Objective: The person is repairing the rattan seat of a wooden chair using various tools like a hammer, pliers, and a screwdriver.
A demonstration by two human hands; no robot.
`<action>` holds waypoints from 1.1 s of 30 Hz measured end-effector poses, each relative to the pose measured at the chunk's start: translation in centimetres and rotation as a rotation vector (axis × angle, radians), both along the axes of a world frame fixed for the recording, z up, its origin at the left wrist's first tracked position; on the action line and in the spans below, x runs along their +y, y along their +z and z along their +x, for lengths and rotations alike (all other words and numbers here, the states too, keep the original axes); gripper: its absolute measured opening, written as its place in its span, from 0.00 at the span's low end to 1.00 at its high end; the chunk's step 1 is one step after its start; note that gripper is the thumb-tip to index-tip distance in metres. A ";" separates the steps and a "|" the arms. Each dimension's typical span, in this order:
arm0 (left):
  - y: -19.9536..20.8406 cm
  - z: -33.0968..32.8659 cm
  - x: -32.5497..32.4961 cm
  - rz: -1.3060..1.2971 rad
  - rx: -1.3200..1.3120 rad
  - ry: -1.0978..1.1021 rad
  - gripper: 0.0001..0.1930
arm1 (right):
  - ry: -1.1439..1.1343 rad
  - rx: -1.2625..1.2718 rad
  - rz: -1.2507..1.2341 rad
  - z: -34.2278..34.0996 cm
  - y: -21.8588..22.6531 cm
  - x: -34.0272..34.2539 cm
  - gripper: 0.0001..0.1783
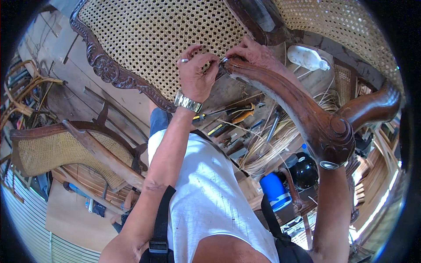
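A carved dark wooden chair with a woven cane panel (162, 33) fills the space in front of me. My left hand (197, 74), with a ring and a metal watch, is bent over the panel's lower edge, thumb and fingers closed in a pinch. What they hold, if anything, is too small to make out. My right hand (258, 53) reaches from behind the curved wooden armrest (285, 94). Its fingers are pinched beside the left fingertips, at a tiny pale or shiny thing (224, 60) whose kind I cannot tell. The armrest hides part of my right forearm.
Below the armrest lie a coil of cane strands (267, 151) and several hand tools, among them a yellow-and-black-handled one (239, 108). A white plastic bottle (305, 58) lies right. Another cane-panelled chair (70, 149) stands left. A blue cylindrical container (275, 190) is near my right side.
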State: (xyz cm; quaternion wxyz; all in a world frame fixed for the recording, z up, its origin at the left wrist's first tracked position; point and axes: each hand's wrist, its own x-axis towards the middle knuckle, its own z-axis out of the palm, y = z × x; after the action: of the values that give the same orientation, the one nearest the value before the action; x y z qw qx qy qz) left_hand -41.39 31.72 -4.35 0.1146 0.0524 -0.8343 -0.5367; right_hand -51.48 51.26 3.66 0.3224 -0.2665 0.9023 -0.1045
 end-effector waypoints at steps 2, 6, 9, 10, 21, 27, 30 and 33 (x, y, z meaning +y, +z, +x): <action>0.0 0.1 0.2 -0.075 -0.003 0.001 0.11 | -0.003 0.009 0.015 0.0 0.1 -0.1 0.23; -0.2 0.0 0.3 -0.116 -0.002 -0.024 0.12 | -0.028 -0.008 0.020 0.0 0.4 -0.3 0.23; -0.2 0.1 0.5 -0.140 -0.003 -0.010 0.11 | -0.014 0.002 0.035 0.0 0.5 -0.3 0.23; -0.2 0.1 0.6 -0.137 -0.001 -0.004 0.12 | -0.010 0.005 0.031 0.0 0.5 -0.3 0.23; -0.4 0.3 1.3 -0.085 0.042 0.023 0.13 | 0.032 0.027 -0.027 -0.1 -0.1 0.1 0.24; -0.3 0.2 1.3 -0.115 0.093 0.026 0.10 | 0.005 0.004 -0.005 -0.3 -0.7 0.4 0.24; -0.2 0.2 1.4 -0.124 0.084 0.028 0.10 | 0.014 -0.018 0.002 -0.3 -1.0 0.5 0.24; -0.4 0.2 1.3 -0.138 0.103 0.017 0.10 | 0.015 -0.019 -0.018 -0.4 -1.1 0.7 0.24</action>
State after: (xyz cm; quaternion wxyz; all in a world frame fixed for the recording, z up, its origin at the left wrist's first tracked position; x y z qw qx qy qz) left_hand -41.19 33.07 -4.71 0.1656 0.0239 -0.8617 -0.4790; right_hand -51.83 51.93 2.54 0.3294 -0.2749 0.8963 -0.1126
